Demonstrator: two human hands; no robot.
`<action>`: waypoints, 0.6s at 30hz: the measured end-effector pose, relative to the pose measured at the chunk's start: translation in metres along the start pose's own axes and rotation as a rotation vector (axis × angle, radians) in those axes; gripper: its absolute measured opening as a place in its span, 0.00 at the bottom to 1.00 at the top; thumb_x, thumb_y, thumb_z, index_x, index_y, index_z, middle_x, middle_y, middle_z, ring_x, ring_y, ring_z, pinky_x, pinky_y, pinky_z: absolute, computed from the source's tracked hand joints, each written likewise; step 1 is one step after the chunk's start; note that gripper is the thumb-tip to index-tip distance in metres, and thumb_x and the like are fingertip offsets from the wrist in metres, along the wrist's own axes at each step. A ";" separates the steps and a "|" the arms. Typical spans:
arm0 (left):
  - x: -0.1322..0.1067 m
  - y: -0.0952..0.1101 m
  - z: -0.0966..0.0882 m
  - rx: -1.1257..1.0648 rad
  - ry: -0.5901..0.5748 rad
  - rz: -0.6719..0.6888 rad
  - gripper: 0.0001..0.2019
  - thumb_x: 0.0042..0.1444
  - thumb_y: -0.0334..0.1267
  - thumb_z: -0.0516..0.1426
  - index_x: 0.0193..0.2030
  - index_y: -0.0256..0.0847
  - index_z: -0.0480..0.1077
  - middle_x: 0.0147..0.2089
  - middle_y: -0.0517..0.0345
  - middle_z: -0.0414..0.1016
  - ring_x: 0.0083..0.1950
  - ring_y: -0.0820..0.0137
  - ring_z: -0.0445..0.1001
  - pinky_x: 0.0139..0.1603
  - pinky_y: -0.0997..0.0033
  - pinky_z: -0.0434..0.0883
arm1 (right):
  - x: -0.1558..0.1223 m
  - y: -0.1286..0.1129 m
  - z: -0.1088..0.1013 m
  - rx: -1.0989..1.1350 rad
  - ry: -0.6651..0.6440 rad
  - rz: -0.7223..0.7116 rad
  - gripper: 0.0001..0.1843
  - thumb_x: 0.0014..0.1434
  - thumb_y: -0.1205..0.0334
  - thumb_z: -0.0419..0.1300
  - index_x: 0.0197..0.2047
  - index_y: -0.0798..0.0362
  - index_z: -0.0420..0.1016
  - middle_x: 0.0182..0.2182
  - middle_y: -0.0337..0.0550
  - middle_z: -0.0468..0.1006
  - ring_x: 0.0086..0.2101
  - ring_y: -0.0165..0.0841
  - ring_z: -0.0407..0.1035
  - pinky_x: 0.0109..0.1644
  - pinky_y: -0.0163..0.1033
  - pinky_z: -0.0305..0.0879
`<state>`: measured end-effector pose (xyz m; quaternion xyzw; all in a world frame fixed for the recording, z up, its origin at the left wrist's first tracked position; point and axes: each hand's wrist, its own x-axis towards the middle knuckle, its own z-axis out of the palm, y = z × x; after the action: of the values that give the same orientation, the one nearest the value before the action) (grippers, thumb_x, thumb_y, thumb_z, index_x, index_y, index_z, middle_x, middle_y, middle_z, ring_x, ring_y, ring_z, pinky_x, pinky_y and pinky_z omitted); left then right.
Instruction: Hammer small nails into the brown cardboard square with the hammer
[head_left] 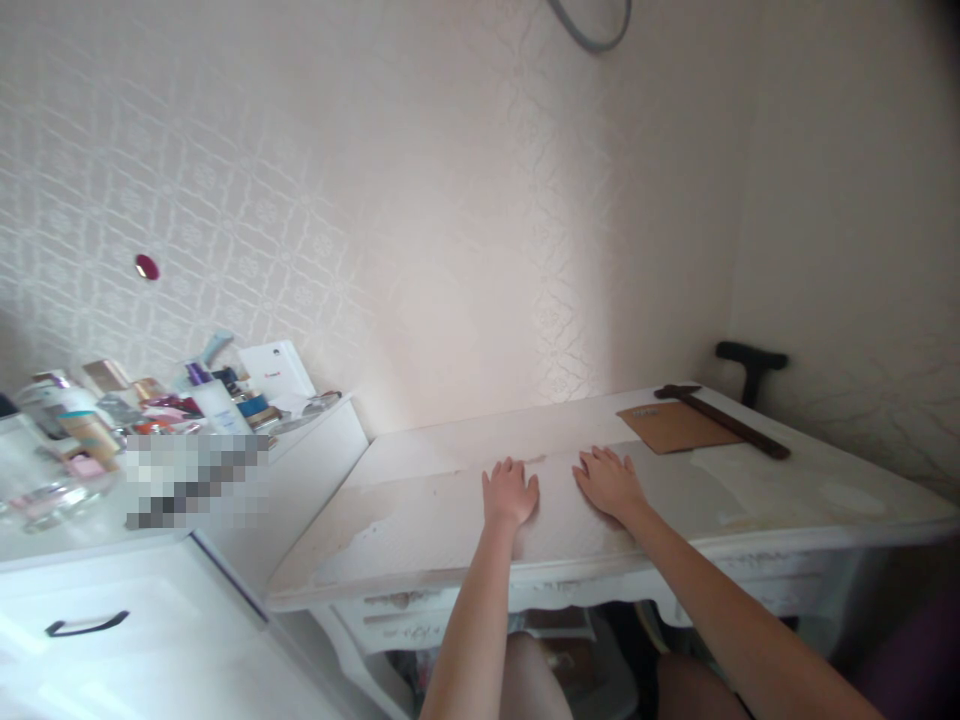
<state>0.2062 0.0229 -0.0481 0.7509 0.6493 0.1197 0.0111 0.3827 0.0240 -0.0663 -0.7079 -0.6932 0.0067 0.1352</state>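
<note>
Both hands rest palm down on a worn white table. My left hand lies near the table's middle, fingers slightly apart, with nothing in it. A short gap to the right, my right hand lies flat with its fingers spread, also holding nothing. Beyond it, toward the right back, is a brown sheet or thin folder. A dark hammer lies across that brown piece's right side, its head toward the wall. The hammer is nearer to my right hand, but neither hand touches it.
On the left stands a white cabinet with a black handle, its top crowded with bottles, jars and a white box. A black T-shaped handle rises behind the table's right back corner. Patterned wall borders the back.
</note>
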 end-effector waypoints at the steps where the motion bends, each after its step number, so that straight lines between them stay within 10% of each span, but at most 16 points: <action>1: 0.000 0.000 0.000 0.001 -0.001 0.000 0.22 0.64 0.46 0.45 0.60 0.42 0.63 0.66 0.48 0.59 0.67 0.58 0.55 0.65 0.49 0.50 | 0.000 0.000 0.000 0.000 0.001 0.000 0.25 0.65 0.56 0.42 0.58 0.58 0.67 0.62 0.56 0.60 0.61 0.47 0.50 0.61 0.58 0.43; 18: 0.000 0.000 0.000 0.004 -0.005 0.000 0.22 0.64 0.47 0.44 0.60 0.41 0.62 0.66 0.48 0.58 0.67 0.58 0.55 0.65 0.49 0.50 | 0.000 -0.001 -0.001 0.011 -0.006 0.008 0.24 0.65 0.56 0.43 0.58 0.57 0.66 0.62 0.56 0.60 0.62 0.46 0.50 0.61 0.58 0.43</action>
<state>0.2061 0.0228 -0.0477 0.7514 0.6494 0.1165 0.0113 0.3820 0.0234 -0.0649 -0.7099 -0.6907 0.0130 0.1371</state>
